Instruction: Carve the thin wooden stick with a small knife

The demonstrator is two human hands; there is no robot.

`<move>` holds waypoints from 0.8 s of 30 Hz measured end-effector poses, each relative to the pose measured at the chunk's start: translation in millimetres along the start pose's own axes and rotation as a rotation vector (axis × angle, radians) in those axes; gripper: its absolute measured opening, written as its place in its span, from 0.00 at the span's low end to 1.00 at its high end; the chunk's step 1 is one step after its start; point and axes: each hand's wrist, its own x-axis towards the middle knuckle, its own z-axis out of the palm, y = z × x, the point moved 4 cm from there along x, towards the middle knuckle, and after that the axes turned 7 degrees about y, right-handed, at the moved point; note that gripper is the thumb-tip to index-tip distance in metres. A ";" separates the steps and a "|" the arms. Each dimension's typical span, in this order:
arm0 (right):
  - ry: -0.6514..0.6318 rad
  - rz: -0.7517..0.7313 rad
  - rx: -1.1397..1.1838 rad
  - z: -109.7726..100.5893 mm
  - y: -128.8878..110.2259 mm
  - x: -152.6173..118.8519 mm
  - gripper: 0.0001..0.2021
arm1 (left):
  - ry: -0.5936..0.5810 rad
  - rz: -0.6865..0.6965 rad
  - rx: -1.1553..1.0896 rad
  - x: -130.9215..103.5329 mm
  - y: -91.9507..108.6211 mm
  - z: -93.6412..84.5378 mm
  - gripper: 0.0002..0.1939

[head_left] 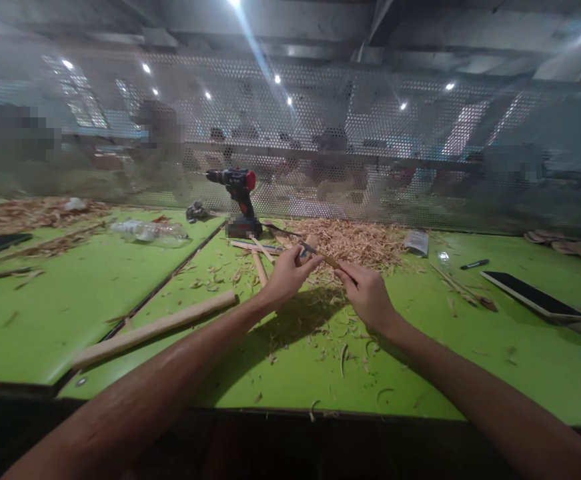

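Note:
Both my hands are raised over the middle of the green table (290, 367). In my right hand (367, 293) is the wooden handle of a thin tool (327, 259), its dark end pointing left. My left hand (290, 273) is closed at that dark end, around a small piece that my fingers mostly hide. A pale wooden piece (311, 241) shows just behind the fingertips. Curled wood shavings (355, 243) are heaped behind my hands, with loose curls scattered below them.
A cordless drill (240, 200) stands behind my left hand, near thin sticks. A long wooden rod (155, 330) lies at the left, a plastic bottle (150, 232) beyond it. To the right are a marker (475, 265) and a dark tablet-like slab (533, 293). A perforated screen (420, 153) backs the table.

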 end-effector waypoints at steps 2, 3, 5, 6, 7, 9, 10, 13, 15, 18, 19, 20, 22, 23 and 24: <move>-0.006 0.012 -0.016 -0.5 0.5 0.1 0.18 | -0.006 -0.008 0.005 -0.2 -0.2 0.3 0.25; -0.006 0.011 -0.022 -0.9 0.6 0.5 0.18 | 0.008 -0.006 0.014 -0.2 0.0 -0.2 0.25; 0.003 -0.005 -0.024 -1.2 0.3 1.1 0.18 | 0.055 0.009 0.045 0.2 0.9 -2.0 0.27; 0.008 -0.013 -0.019 -1.1 0.1 1.1 0.18 | 0.078 0.019 0.064 0.4 1.6 -2.9 0.28; 0.012 -0.016 -0.013 -0.6 0.0 0.9 0.18 | 0.096 0.031 0.082 0.5 2.6 -3.5 0.28; 0.021 -0.010 -0.007 0.6 -0.3 -0.5 0.18 | 0.118 0.049 0.110 0.5 4.7 -4.2 0.29; 0.024 -0.001 -0.007 1.3 -0.6 -1.6 0.18 | 0.124 0.046 0.118 0.3 5.6 -4.3 0.30; 0.030 0.044 -0.012 3.0 -1.8 -5.4 0.19 | 0.119 0.000 0.115 -0.7 7.2 -3.4 0.32; 0.026 0.075 -0.020 3.9 -2.4 -7.6 0.19 | 0.115 -0.023 0.109 -1.6 8.5 -2.8 0.33; 0.024 0.098 -0.010 4.9 -3.2 -9.2 0.20 | 0.111 -0.029 0.100 -2.6 9.9 -2.3 0.33; 0.027 0.103 0.002 5.3 -3.2 -9.3 0.21 | 0.113 -0.035 0.097 -2.7 9.7 -2.4 0.33; 0.035 0.108 0.014 5.6 -3.2 -9.4 0.21 | 0.116 -0.042 0.092 -2.6 9.0 -2.5 0.33; 0.049 0.120 0.033 6.3 -2.6 -9.3 0.22 | 0.126 -0.060 0.078 -1.9 6.5 -2.9 0.33; 0.054 0.128 0.038 6.6 -2.1 -9.3 0.22 | 0.130 -0.068 0.070 -1.3 5.0 -3.0 0.32; 0.058 0.134 0.040 6.8 -1.6 -9.1 0.23 | 0.129 -0.073 0.064 -0.8 3.5 -2.9 0.32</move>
